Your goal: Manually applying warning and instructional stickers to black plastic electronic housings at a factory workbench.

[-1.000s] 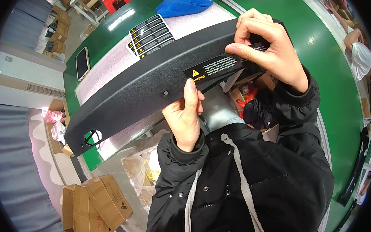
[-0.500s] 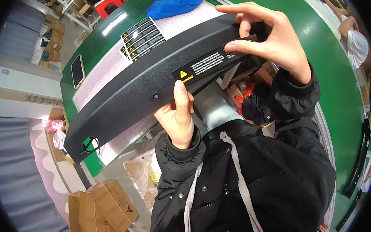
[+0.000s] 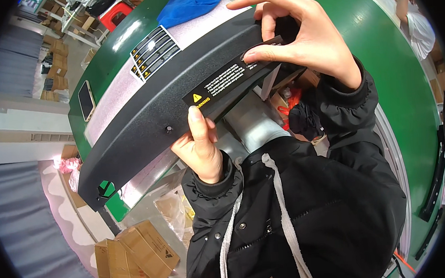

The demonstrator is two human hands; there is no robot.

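A long, curved black panel (image 3: 135, 131) lies tilted across the front of me, over the table edge. On its near face sits a black warning label (image 3: 219, 83) with a yellow triangle and white print. My left hand (image 3: 204, 150) grips the panel's lower edge, its thumb pressing the label's left corner and its fingers partly hidden behind. At the other end, my right hand (image 3: 305, 37) has its thumb on the label's right part, which stands slightly off the panel. Its index finger stretches over the panel's upper edge. A sheet of similar labels (image 3: 156, 52) lies beyond the panel.
On the green table (image 3: 117, 48) are a blue cloth (image 3: 186, 8) and a phone (image 3: 86, 100). Open cardboard boxes (image 3: 138, 256) stand on the floor at lower left. A red stool (image 3: 115, 15) is at the far left. Another person's arm (image 3: 403, 6) shows at the far right.
The panel, the label and both hands have shifted a little left in view, along with the surroundings. Both hands keep about the same places on the panel and label.
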